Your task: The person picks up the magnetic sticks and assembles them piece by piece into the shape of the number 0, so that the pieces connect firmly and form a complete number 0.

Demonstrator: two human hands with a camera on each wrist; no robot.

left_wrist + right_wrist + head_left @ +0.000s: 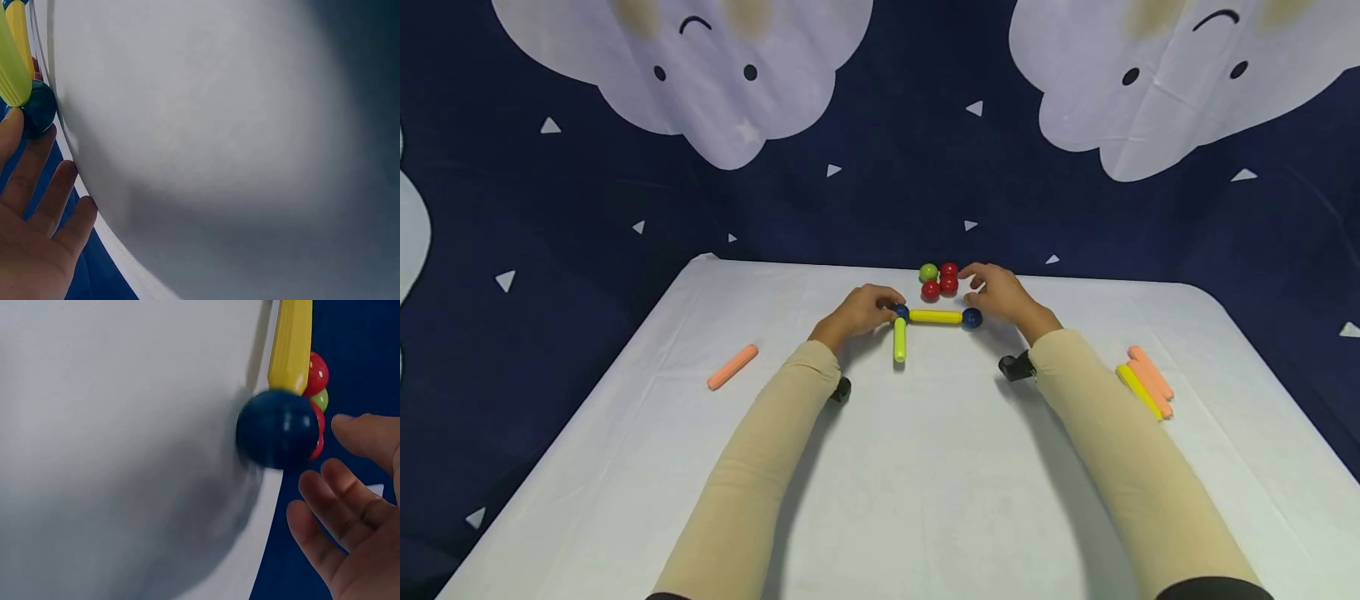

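My left hand (859, 313) pinches a dark blue ball (40, 111) between thumb and fingertips. Joined to that ball are a yellow stick (936, 317), running to the right, and a yellow-green stick (899, 342), pointing toward me. On the yellow stick's far end sits a second dark blue ball (278, 429). Beside it is my right hand (1003, 297), fingers spread and loosely bent, with a gap to the ball in the right wrist view. Just behind the yellow stick lie several red balls (949, 285) and a green ball (928, 272).
An orange stick (732, 367) lies at the left on the white table (910, 500). To the right, partly beside my sleeve, are two orange sticks (1152, 375) and a yellow stick (1138, 392). A dark blue cloth (895, 208) with cloud prints hangs behind the table's back edge.
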